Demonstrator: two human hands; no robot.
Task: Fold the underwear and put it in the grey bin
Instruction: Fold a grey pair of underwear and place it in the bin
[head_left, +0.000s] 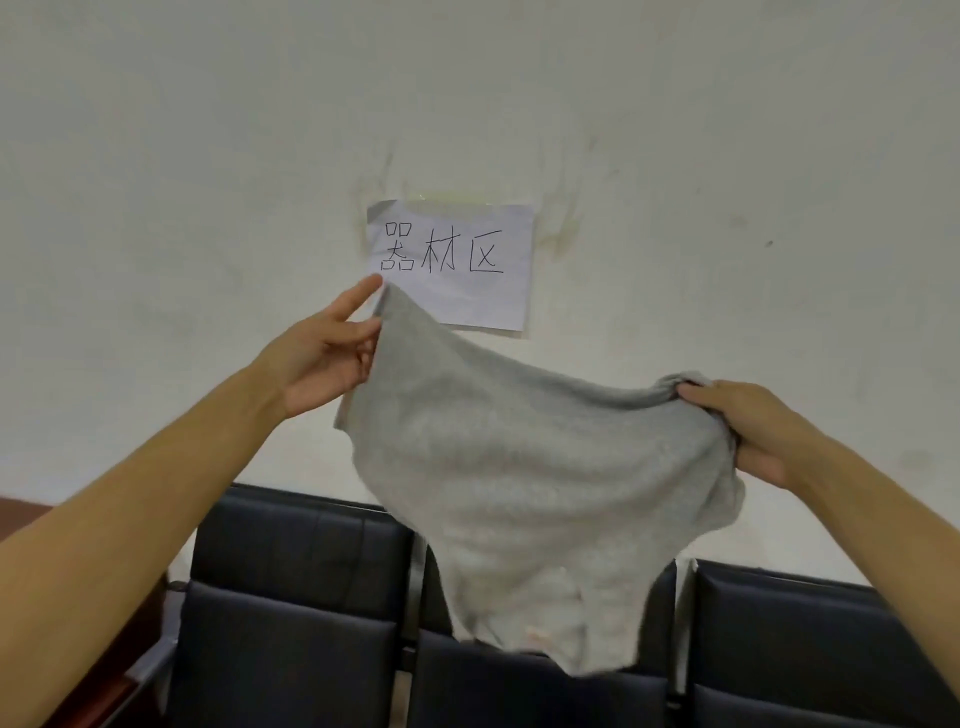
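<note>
A light grey pair of underwear (524, 467) hangs spread in the air in front of a white wall. My left hand (327, 353) pinches its upper left waistband corner, index finger pointing up. My right hand (753, 426) grips the bunched waistband corner on the right, a little lower. The crotch end dangles down to the black seats. No grey bin is in view.
A row of black padded chairs (291, 597) stands against the wall below the garment. A white paper sign (467, 260) with handwritten characters is taped to the wall behind my left hand. A brown surface (21, 514) shows at the far left.
</note>
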